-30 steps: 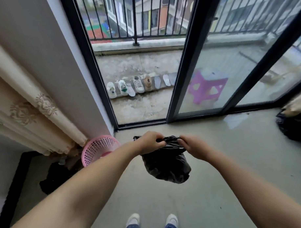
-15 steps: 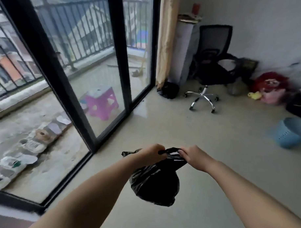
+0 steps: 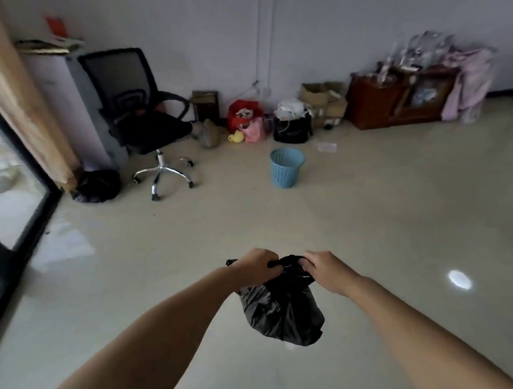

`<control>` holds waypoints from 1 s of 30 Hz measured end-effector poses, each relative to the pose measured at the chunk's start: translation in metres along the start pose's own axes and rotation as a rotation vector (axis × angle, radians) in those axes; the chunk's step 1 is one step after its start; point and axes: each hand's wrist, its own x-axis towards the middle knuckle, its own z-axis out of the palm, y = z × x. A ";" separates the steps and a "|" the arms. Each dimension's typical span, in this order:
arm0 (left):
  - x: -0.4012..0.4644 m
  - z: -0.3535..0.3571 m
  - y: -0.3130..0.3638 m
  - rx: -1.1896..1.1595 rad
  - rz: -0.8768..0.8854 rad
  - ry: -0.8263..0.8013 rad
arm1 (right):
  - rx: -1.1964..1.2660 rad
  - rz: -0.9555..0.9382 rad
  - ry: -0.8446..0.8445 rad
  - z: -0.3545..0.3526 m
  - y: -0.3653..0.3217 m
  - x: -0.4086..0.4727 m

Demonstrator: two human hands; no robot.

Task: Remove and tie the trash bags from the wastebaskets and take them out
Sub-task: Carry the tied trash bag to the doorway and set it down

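Plastic of the black trash bag point(image 3: 283, 311), which hangs in the air above the floor point(image 3: 394, 213), looks thin, soft and light, so we grip its gathered neck with the left hand point(image 3: 257, 267) and right hand point(image 3: 327, 269), both curled tightly on it.

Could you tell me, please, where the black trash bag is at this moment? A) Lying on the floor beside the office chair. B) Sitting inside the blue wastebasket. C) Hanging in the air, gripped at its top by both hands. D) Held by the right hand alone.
C: the black trash bag hangs clear of the floor, its gathered top gripped by the left hand and the right hand, well short of the blue wastebasket.
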 end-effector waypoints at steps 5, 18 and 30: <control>0.093 0.036 0.092 0.060 0.150 -0.135 | 0.044 0.198 0.085 -0.049 0.109 -0.039; 0.310 0.080 0.255 0.183 0.533 -0.440 | 0.099 0.573 0.327 -0.149 0.295 -0.051; 0.532 0.054 0.367 0.252 0.787 -0.474 | 0.222 0.755 0.534 -0.266 0.420 0.022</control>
